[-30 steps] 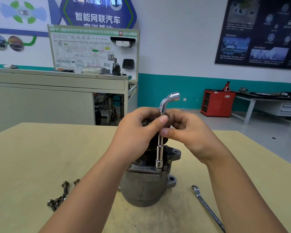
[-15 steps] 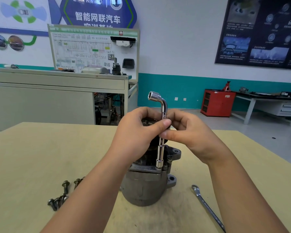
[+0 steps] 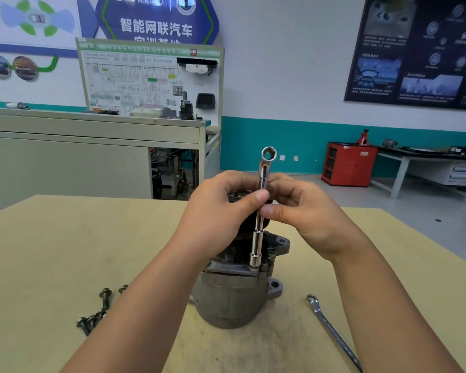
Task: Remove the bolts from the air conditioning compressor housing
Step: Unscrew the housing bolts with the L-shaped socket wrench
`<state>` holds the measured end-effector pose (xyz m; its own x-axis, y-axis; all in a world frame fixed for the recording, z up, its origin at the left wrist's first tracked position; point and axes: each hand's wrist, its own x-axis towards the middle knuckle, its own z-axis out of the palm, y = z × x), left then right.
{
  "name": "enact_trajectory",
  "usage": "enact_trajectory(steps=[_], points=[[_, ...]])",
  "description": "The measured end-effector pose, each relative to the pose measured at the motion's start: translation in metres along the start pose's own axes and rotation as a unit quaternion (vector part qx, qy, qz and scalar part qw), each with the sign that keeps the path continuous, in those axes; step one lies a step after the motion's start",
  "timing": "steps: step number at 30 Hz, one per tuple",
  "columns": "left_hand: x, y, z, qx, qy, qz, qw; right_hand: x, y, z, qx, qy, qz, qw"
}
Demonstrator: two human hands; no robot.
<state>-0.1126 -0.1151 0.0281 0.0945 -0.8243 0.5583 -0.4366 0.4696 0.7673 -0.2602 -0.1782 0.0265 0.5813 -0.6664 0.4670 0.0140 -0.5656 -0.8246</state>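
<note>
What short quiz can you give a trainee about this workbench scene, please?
1. True or false: the left hand and the right hand both pinch the shaft of the L-shaped socket wrench.
2. Where do the loose bolts lie? A) on the table, left of the compressor; B) on top of the compressor; C) in the right hand.
3. Fill in: the flat spanner lies on the table to the ___ of the compressor.
Key: 1 true; 2 A; 3 right.
</note>
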Motion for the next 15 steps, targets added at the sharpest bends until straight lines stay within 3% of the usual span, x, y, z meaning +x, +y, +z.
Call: enact_trajectory(steps=[6, 15], points=[[0.0008, -0.0009, -0.0039, 0.005, -0.025, 0.007, 1.000, -0.0009, -0.0017, 0.0002, 0.002, -0.008, -0.005, 1.000], [0.0005, -0.0020, -0.0007, -0.008, 0.003, -0.009, 1.000, -0.0023, -0.0013, -0.0016, 0.005, -0.019, 0.002, 1.000]])
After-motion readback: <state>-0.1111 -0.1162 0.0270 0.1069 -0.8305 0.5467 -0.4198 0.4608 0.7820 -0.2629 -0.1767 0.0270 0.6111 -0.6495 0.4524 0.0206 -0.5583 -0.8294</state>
